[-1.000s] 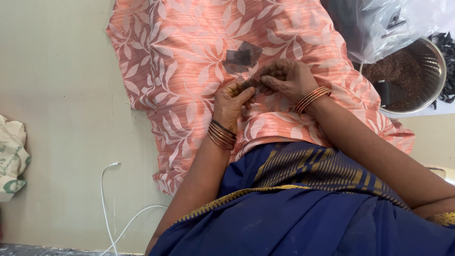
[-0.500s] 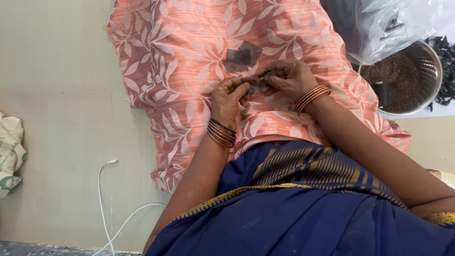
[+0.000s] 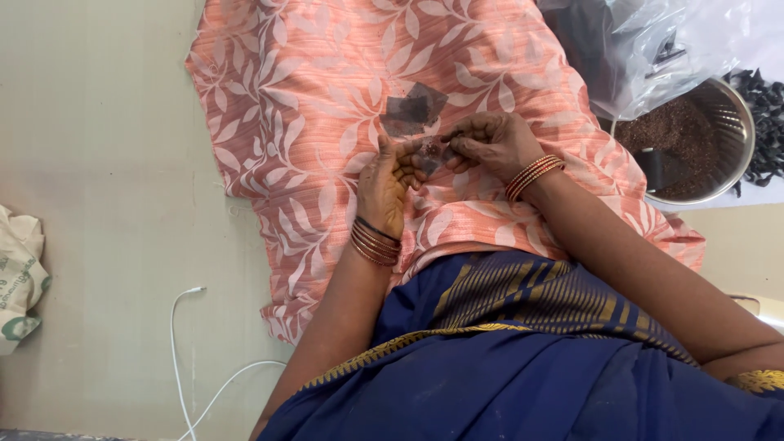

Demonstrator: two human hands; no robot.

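My left hand lies palm up on a pink leaf-patterned cloth, fingers curled around a small clear packet with dark grains in it. My right hand pinches the same packet's edge from the right. Just beyond my fingers, a few filled dark packets lie flat on the cloth. Both wrists wear orange bangles.
A steel bowl of dark brown grains with a dark scoop in it stands at the right. Behind it is a clear plastic bag, and dark pods lie at the far right. A white cable and a cloth bag are on the floor at the left.
My hands have drawn slightly apart. The left palm now faces up with the small packet showing between the fingertips.
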